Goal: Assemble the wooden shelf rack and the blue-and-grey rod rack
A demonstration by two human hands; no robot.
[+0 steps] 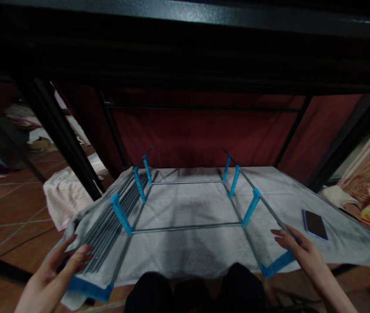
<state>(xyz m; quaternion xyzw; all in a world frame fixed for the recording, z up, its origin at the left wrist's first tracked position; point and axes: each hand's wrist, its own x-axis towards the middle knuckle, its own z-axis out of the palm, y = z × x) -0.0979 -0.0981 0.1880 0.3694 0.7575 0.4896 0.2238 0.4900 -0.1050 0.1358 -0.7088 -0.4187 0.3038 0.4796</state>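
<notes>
Left hand (50, 276): fingers parted about near-left blue connector (92, 290). Right hand (304, 250): at near end of right upper gray rod (271, 210). Cannot tell whether either grips.

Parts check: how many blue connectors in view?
8: back-left, second-left, third-left, front-left by the left hand; back-right, second-right, third-right, front-right by the right hand. Hands may hide more.
</notes>
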